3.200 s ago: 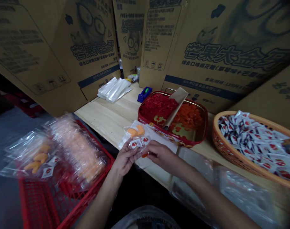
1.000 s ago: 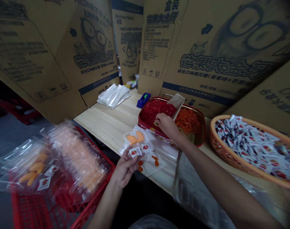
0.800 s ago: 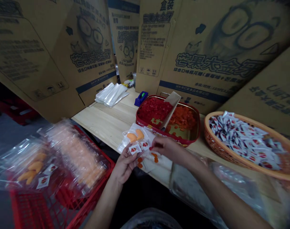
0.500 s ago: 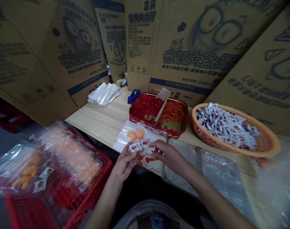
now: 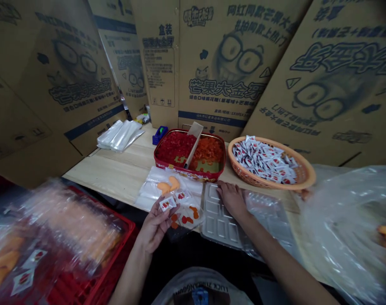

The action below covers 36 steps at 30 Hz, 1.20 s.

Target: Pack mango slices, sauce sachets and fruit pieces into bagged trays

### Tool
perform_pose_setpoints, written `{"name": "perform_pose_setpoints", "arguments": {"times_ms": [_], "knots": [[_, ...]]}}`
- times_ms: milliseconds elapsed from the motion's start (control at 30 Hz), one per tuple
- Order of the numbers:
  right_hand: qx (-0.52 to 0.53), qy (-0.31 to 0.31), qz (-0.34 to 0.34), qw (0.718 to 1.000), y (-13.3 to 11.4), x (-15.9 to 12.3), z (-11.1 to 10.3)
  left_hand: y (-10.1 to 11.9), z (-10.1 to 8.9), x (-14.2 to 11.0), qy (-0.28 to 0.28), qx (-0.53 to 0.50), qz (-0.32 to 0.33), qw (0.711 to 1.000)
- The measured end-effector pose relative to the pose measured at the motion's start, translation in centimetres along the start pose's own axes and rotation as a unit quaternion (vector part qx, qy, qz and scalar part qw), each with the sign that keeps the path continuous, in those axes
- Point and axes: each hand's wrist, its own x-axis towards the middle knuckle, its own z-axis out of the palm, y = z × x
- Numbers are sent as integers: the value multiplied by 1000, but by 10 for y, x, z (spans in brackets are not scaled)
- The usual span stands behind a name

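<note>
My left hand (image 5: 157,220) is closed on a clear plastic bag (image 5: 197,202) at the table's front edge. Two small white sachets (image 5: 167,204) with red print, two orange curved pieces (image 5: 169,185) and several small red and orange pieces (image 5: 188,219) show at the bag. My right hand (image 5: 231,198) reaches to the far edge of a clear plastic tray (image 5: 216,218) with moulded compartments, its fingers bent over that edge. The tray lies flat on the table, right of the bag.
Behind stand a red tin (image 5: 193,171) of red and orange bits with a cardboard divider, and an orange basket (image 5: 302,169) of sachets. Flat bags (image 5: 119,135) and a blue tape dispenser (image 5: 160,135) sit back left. A red crate (image 5: 126,237) holds filled bags; cardboard boxes (image 5: 212,55) wall the back.
My right hand has left the bag and moved right to the plastic tray. The left hand keeps hold of the bag. The camera view has turned to the right.
</note>
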Motion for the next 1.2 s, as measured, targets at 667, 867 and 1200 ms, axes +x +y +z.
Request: {"name": "perform_pose_setpoints", "arguments": {"times_ms": [667,867,1200], "knots": [[-88,15,-69,994,-8,8,5,-1,-16,-9,8,-12,10,1000],[-80,-6,-80,994,-8,8,4,0,-15,-10,8,-7,12,1000],[-127,0,-66,990,-12,7,-5,-4,-20,-11,14,-6,9,1000]]}}
